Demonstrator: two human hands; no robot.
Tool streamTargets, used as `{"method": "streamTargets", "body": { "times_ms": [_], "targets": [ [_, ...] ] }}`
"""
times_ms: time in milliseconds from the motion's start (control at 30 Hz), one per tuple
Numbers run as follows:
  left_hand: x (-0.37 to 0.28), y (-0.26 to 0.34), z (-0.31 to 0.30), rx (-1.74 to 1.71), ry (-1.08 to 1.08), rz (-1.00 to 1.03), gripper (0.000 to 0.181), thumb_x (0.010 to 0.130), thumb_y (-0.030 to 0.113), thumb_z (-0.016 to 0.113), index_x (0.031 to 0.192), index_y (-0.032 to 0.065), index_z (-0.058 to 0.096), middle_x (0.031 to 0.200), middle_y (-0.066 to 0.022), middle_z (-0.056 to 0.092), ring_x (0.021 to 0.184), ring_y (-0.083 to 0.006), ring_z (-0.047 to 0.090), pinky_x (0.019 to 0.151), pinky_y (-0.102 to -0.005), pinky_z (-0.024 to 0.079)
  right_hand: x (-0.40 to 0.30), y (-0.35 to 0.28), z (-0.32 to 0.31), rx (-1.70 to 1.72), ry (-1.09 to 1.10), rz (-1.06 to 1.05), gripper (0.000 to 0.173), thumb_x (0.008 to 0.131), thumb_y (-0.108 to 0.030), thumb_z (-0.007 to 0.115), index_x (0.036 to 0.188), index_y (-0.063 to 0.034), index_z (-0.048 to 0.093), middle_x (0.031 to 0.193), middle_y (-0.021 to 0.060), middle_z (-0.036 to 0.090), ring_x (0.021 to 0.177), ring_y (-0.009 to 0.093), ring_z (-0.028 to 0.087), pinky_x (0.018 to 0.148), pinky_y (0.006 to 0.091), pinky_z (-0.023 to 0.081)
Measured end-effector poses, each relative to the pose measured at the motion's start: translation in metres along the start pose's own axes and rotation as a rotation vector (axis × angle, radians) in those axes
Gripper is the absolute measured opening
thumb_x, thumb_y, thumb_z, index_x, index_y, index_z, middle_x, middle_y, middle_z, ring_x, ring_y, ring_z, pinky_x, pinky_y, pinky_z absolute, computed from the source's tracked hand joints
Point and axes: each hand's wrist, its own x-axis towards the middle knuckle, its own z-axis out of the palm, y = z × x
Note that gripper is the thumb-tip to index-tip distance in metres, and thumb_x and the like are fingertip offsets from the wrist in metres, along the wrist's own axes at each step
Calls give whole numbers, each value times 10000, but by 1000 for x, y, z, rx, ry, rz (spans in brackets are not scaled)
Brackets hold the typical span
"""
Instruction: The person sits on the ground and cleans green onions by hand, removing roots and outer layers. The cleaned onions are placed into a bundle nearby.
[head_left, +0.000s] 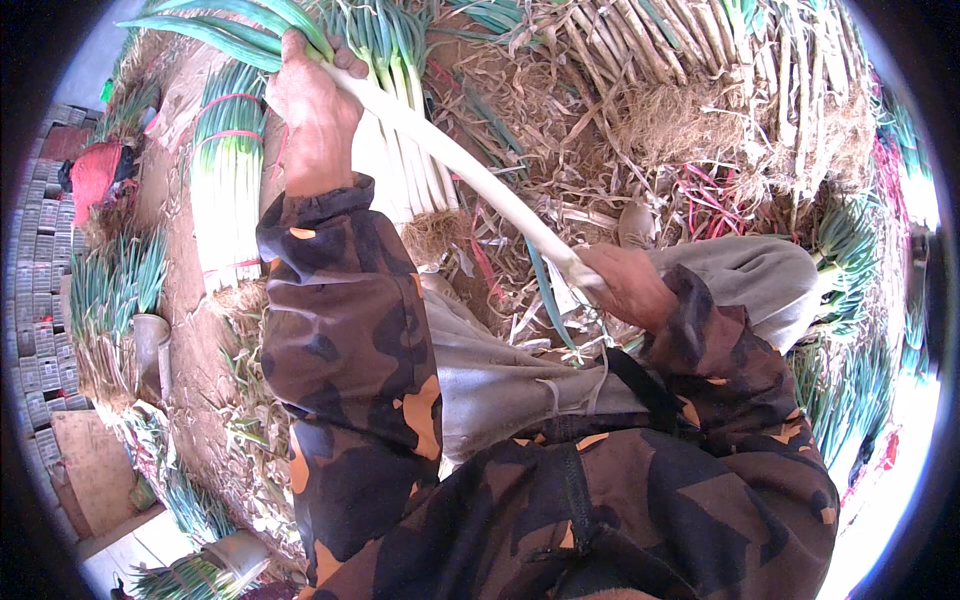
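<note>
A long white-stemmed scallion stretches slantwise across the view, its green leaves at the upper left. My left hand grips it where the white stem meets the leaves. Around the root end, my right hand is closed, and the roots are mostly hidden by the fingers. Just behind my left hand lies a group of peeled scallions with roots still on. To the left of that arm is a tied scallion bundle, bound with red bands.
Unpeeled scallions with dry brown roots lie at the upper right. Dry leaf scraps cover the ground, with pink twine among them. More scallions and a grey metal pipe-like object are at left, near stacked grey blocks.
</note>
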Motion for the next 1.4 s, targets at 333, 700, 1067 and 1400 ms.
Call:
{"method": "streamTargets", "body": {
  "times_ms": [333, 700, 1067, 1400],
  "targets": [
    [58, 50, -87, 38, 114, 70, 344, 1015, 353, 419, 963, 16, 462, 757, -68, 448, 554, -167, 394, 488, -303, 349, -97, 54, 43, -343, -755, 262, 227, 766, -283, 646, 870, -82, 660, 785, 172, 635, 745, 386, 639, 631, 498, 491],
    [33, 71, -104, 199, 235, 220, 276, 1000, 280, 484, 1010, 7, 524, 812, -123, 546, 615, -208, 486, 520, -346, 420, -21, 34, 20, 154, -144, 207, 700, 771, -88, 623, 1393, 43, 328, 1397, 302, 351, 1307, 428, 370, 1103, 432, 315],
    [13, 86, -110, 313, 405, 358, 213, 976, 171, 521, 1019, -36, 547, 865, -143, 578, 657, -223, 543, 563, -382, 486, 116, -73, 122, 470, 82, 166, 364, 927, -223, 575, 1182, 20, 482, 968, 231, 609, 892, 371, 625, 777, 442, 486],
    [-13, 56, -115, 758, 104, 106, 377, 913, 182, 600, 1235, -10, 566, 972, -48, 623, 772, -113, 561, 659, -254, 447, 256, -109, 128, 1220, -311, 211, 403, 999, -426, 443, 1027, -36, 542, 674, -16, 497, 460, 65, 411, 415, 235, 342]
  ]
}}
